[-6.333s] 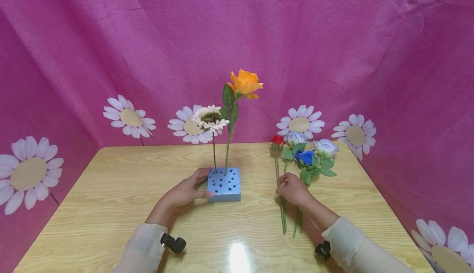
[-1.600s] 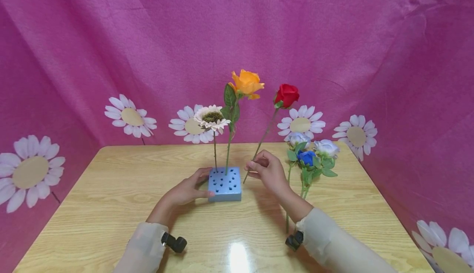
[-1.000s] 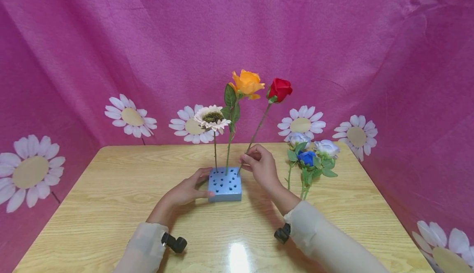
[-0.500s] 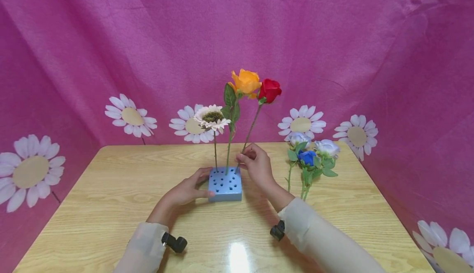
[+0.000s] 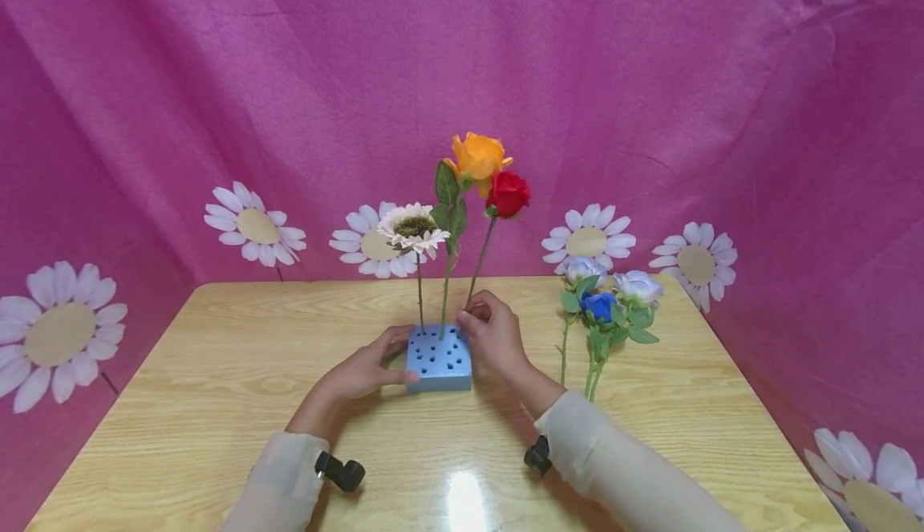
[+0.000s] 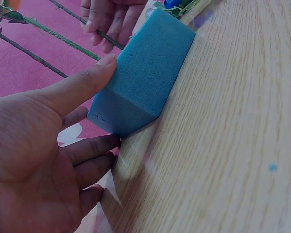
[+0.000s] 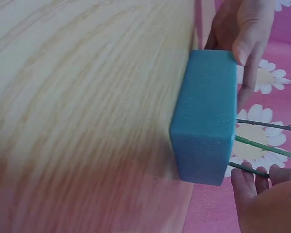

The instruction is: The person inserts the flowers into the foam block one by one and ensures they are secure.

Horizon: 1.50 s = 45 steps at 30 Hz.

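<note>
A blue foam block (image 5: pixel 439 383) with several holes in its top sits on the table. My left hand (image 5: pixel 368 371) grips its left side, thumb at the front corner and fingers behind, as the left wrist view (image 6: pixel 53 141) also shows. My right hand (image 5: pixel 494 335) pinches the stem of a red rose (image 5: pixel 508 194) low down. In the right wrist view the rose stem (image 7: pixel 250 170) meets the block's (image 7: pixel 206 111) holed face. An orange rose (image 5: pixel 478 156) and a white daisy-like flower (image 5: pixel 413 228) stand upright in the block's back holes.
To the right on the wooden table (image 5: pixel 238 355) lie a blue rose (image 5: pixel 599 306), a white flower (image 5: pixel 638 286) and a pale blue flower (image 5: pixel 581 270), stems toward the front. A pink cloth (image 5: pixel 325 99) printed with daisies hangs behind the table.
My right hand took the red rose from the pile on the right and brought it left to the block. Its stem now sits lower and more upright. The left hand stays put.
</note>
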Tool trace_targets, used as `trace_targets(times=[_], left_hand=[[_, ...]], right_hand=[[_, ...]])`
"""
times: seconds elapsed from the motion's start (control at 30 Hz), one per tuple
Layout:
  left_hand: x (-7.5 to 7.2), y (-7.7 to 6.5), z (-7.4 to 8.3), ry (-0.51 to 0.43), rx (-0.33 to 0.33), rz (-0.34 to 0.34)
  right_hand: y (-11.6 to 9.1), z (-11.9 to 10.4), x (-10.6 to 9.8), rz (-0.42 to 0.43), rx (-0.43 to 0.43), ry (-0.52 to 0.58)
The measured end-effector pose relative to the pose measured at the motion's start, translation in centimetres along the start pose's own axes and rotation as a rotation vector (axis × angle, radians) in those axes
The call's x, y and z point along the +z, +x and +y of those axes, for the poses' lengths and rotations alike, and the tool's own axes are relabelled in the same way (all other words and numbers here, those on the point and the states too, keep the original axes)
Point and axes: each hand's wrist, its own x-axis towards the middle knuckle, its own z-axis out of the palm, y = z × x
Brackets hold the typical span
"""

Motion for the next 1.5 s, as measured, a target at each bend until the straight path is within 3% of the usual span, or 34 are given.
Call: trace_targets(times=[0.73, 1.5], left_hand=[[0.0, 0.0, 0.2, -0.009, 0.006, -0.005], [-0.1, 0.0, 0.1, -0.005, 0.018, -0.013]], right_hand=[[-0.1, 0.4, 0.5, 0.002, 0.006, -0.011], [-0.9, 0.5, -3.4, 0.019, 0.014, 0.009]])
